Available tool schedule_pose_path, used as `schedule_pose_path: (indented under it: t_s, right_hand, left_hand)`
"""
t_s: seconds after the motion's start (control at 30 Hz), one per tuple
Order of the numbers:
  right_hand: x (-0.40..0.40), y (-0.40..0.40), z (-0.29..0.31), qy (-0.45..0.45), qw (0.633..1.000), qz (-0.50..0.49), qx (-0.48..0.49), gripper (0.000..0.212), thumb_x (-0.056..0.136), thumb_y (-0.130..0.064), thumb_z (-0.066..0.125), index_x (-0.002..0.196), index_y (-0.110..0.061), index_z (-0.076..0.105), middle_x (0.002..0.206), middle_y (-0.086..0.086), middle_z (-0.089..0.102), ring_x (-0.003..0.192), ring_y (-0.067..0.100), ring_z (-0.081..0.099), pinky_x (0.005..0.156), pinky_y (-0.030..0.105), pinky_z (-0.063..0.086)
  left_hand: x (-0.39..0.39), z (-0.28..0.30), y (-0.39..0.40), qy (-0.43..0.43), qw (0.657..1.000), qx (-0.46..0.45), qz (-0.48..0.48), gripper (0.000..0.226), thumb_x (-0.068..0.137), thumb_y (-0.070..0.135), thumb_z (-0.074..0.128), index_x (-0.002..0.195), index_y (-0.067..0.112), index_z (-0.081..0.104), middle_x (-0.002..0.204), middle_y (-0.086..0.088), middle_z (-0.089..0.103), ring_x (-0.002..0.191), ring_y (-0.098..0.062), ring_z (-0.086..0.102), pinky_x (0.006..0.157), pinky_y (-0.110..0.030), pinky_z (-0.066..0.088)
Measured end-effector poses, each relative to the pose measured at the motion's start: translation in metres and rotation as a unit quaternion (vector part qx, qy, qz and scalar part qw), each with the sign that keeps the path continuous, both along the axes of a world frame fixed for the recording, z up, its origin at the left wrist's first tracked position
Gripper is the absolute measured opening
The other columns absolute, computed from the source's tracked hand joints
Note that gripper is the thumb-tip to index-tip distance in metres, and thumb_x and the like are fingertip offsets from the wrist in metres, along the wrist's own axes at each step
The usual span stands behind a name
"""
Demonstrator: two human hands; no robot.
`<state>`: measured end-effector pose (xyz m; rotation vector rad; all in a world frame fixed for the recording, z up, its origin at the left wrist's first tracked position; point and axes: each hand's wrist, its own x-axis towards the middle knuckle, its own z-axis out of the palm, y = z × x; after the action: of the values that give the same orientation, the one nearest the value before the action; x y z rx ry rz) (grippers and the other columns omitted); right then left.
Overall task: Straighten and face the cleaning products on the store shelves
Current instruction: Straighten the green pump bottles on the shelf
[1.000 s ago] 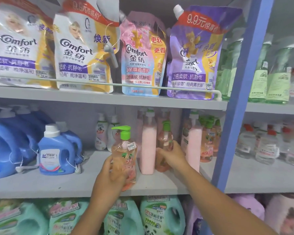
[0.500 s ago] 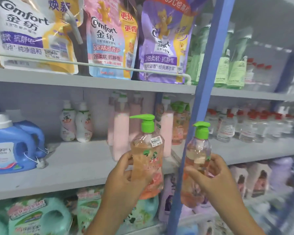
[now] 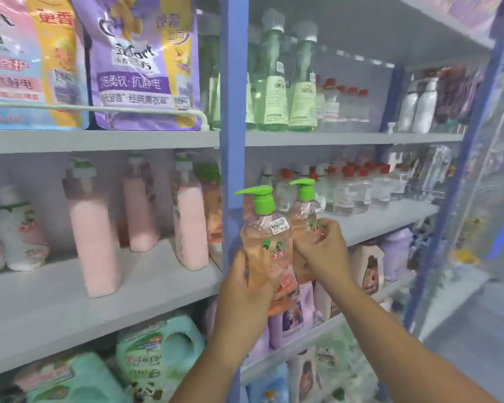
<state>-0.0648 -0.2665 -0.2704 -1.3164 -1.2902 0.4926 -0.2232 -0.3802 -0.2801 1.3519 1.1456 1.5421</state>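
My left hand (image 3: 242,298) grips a clear peach pump bottle (image 3: 266,242) with a green pump and a price sticker, held upright in front of the blue shelf post (image 3: 234,112). My right hand (image 3: 322,248) holds a second peach pump bottle (image 3: 303,216) just behind and to the right of the first, in front of the middle shelf of the right bay (image 3: 390,219). Both bottles are off the shelf, side by side and nearly touching.
Tall pink bottles (image 3: 95,237) and white bottles (image 3: 21,237) stand on the left middle shelf (image 3: 70,301). Softener pouches (image 3: 146,68) sit above behind a rail. Green glass bottles (image 3: 301,91) and red-capped clear bottles (image 3: 358,190) fill the right bay. Jugs sit below.
Both hands lifted the two peach pump bottles off the left middle shelf and carried them right, past the blue post. The view swung right with them.
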Motion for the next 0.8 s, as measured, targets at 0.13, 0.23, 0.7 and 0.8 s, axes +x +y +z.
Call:
schedule_pose_path:
  t_s: [0.13, 0.23, 0.7, 0.8]
  right_hand:
    - [0.014, 0.043, 0.0, 0.007, 1.0, 0.023, 0.001, 0.06, 0.051, -0.066, 0.069, 0.101, -0.04, 0.047, 0.085, -0.011, 0.069, 0.075, 0.009, 0.068, 0.068, 0.034, 0.054]
    - [0.018, 0.078, -0.004, -0.012, 0.999, 0.04, 0.018, 0.066, 0.053, -0.072, 0.064, 0.104, -0.033, 0.048, 0.076, -0.009, 0.065, 0.063, 0.001, 0.062, 0.057, 0.028, 0.046]
    - [-0.025, 0.195, -0.019, -0.124, 0.951, 0.285, -0.004, 0.089, 0.09, -0.047, 0.069, 0.155, -0.01, 0.02, 0.149, 0.017, 0.043, 0.135, 0.036, 0.047, 0.106, 0.044, 0.046]
    - [-0.02, 0.213, -0.017, -0.135, 0.929, 0.346, -0.014, 0.072, 0.081, -0.048, 0.071, 0.138, -0.026, 0.034, 0.137, 0.007, 0.051, 0.123, 0.024, 0.056, 0.1, 0.039, 0.049]
  left_hand:
    - [0.034, -0.008, 0.029, 0.009, 0.998, 0.021, 0.057, 0.032, 0.096, 0.012, 0.068, 0.115, 0.037, 0.063, 0.104, 0.009, 0.077, 0.095, -0.015, 0.076, 0.076, -0.032, 0.062]
    - [0.053, -0.012, 0.057, 0.03, 0.991, 0.044, 0.12, 0.032, 0.099, 0.012, 0.065, 0.119, 0.037, 0.06, 0.103, 0.018, 0.076, 0.092, -0.001, 0.073, 0.071, -0.013, 0.055]
    - [0.056, -0.009, 0.172, 0.087, 0.934, 0.052, 0.344, 0.043, 0.1, -0.008, 0.056, 0.118, 0.031, 0.058, 0.107, 0.021, 0.074, 0.092, 0.01, 0.069, 0.069, -0.004, 0.05]
    - [0.04, -0.01, 0.19, 0.144, 0.918, 0.03, 0.368, 0.039, 0.101, 0.004, 0.057, 0.113, 0.041, 0.06, 0.097, 0.021, 0.075, 0.086, 0.004, 0.071, 0.068, -0.009, 0.054]
